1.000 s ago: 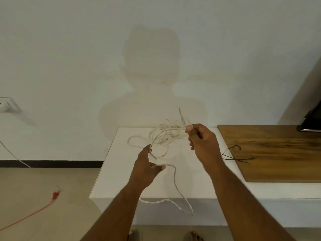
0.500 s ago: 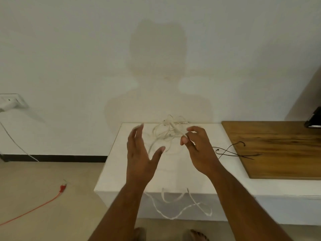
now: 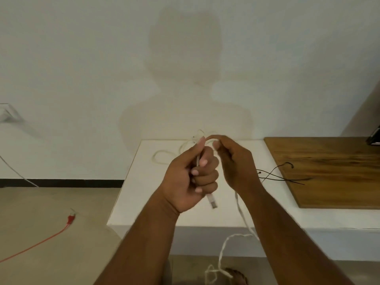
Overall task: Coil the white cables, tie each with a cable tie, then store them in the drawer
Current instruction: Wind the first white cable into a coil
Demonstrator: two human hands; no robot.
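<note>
Cable (image 3: 211,200) held above table (image 3: 144,192), near upright, plug pointing down-right. Left hand (image 3: 191,177) fingers curled round it; right hand (image 3: 236,161) pinches top bend. Slack hangs past near edge.

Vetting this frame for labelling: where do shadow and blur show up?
Head view: the person's soft shadow falls on the wall ahead, so light comes from behind; right hand and the hanging white cable are motion-smeared; left hand, gripping it, is sharper; no glare.
</note>
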